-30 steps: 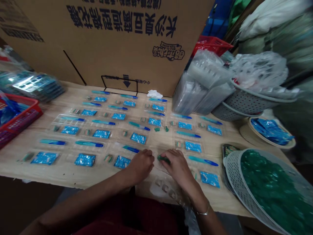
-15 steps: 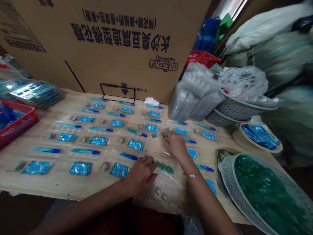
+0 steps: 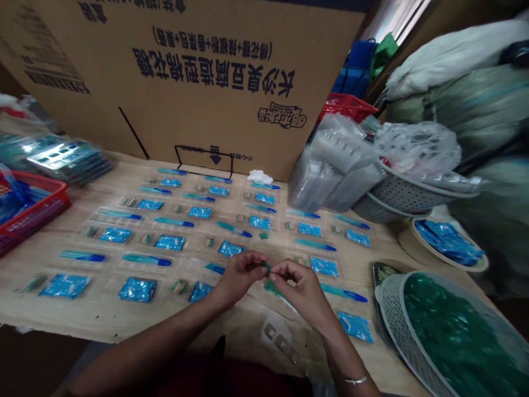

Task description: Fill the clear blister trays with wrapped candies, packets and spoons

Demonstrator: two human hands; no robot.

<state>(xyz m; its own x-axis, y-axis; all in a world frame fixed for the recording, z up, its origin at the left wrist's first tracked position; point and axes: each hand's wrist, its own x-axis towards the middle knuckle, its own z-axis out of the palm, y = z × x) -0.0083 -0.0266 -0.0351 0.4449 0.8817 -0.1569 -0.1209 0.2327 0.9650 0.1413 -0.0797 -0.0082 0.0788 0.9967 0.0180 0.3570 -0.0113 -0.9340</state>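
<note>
My left hand (image 3: pixel 239 274) and my right hand (image 3: pixel 298 286) meet just above the wooden table (image 3: pixel 103 309), fingertips pinched together on a small green piece (image 3: pixel 268 269). More small green pieces (image 3: pixel 270 286) lie on a clear plastic tray under my hands. Rows of clear blister trays cover the table, each with a blue packet (image 3: pixel 138 289) and a blue-tipped pen-like stick (image 3: pixel 146 259). A white basket (image 3: pixel 454 331) heaped with green pieces stands at the right, close to my right arm.
A big cardboard box (image 3: pixel 206 82) with printed characters walls the back of the table. A red basket (image 3: pixel 33 204) sits at the left, stacked clear trays (image 3: pixel 334 165) and grey baskets (image 3: pixel 417 190) at the right, a bowl of blue packets (image 3: pixel 448 242) beyond.
My right hand came back from the far trays to meet my left hand, which lifted off the table. Both hands now pinch a green piece between them.
</note>
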